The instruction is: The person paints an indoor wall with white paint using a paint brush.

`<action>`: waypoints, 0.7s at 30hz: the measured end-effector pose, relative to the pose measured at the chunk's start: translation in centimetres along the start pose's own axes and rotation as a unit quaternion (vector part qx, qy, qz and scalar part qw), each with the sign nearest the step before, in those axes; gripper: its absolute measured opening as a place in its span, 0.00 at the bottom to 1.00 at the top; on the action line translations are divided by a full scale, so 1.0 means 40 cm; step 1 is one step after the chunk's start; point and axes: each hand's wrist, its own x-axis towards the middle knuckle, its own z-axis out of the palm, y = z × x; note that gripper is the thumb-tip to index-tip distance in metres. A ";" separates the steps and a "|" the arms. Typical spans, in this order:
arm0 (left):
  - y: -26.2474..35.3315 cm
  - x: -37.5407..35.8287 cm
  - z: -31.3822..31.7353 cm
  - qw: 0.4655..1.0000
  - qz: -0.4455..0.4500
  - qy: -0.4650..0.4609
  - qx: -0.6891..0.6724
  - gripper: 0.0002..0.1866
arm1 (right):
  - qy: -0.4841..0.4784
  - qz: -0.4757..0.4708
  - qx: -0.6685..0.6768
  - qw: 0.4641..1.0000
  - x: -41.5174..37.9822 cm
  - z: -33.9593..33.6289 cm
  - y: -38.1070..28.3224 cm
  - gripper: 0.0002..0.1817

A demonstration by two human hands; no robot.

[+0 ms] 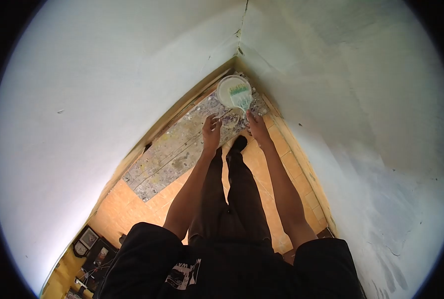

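Observation:
A wide paintbrush (240,98) with a pale, paint-smeared handle is gripped by its lower end in my right hand (257,128). Its greenish bristles lie over the mouth of a round white bucket (223,89), overlapping it in this view. My left hand (212,130) is just left of the brush, below the bucket, with bent fingers held apart and nothing in them. Under both hands runs a long paint-spattered board (174,154), and the bucket stands at its far end near the corner.
Pale walls rise on the left (82,109) and right (361,109), meeting at a cracked corner. The right wall has darker, damp-looking patches. Orange floor tiles (117,209) show beside the board, and my feet are close to it. Dark items (100,254) stand at the lower left.

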 end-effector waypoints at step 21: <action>0.114 -0.182 -0.023 0.988 0.031 -0.145 -0.036 0.19 | 0.030 -0.170 0.056 0.983 -0.385 -0.083 -0.135 0.20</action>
